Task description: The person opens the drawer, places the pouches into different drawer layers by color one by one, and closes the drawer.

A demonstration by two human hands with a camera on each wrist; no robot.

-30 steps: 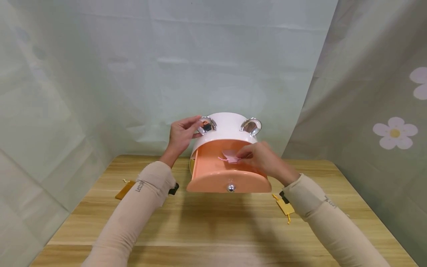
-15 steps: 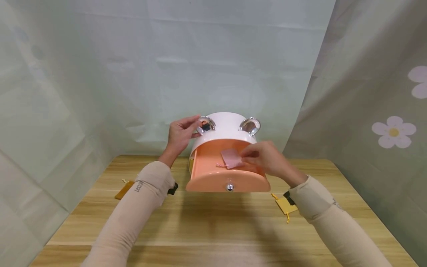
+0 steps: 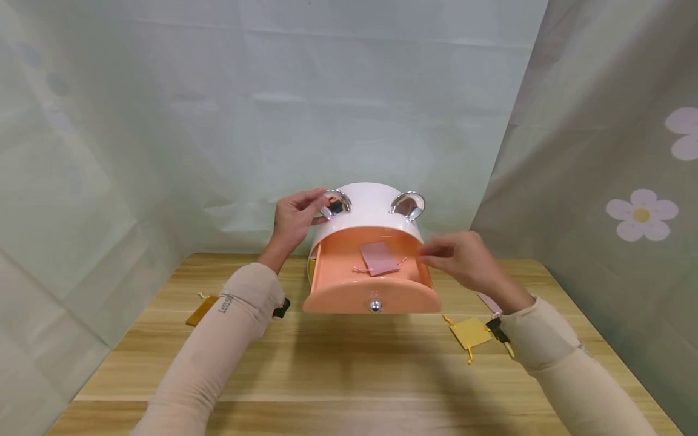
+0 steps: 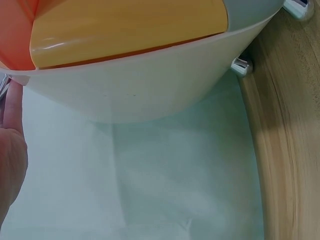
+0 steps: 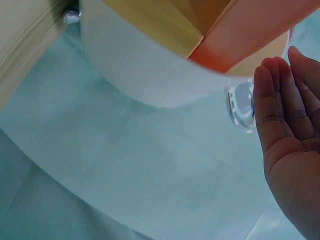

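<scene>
The pink pouch [image 3: 378,259] is lying flat in the open drawer [image 3: 371,284], so stowing looks done; closing is left. The right hand [image 3: 463,260], fingers straight and holding nothing, is hovering at the pouch's 3 o'clock. The left hand [image 3: 294,219] is touching the box [image 3: 371,209] at its 9 o'clock, fingers relaxed.

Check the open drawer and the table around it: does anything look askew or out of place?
Nothing damaged or spilled. The pink pouch lies slightly skewed in the open orange drawer; its drawstrings trail loose. Two yellow pouches lie on the table.
</scene>
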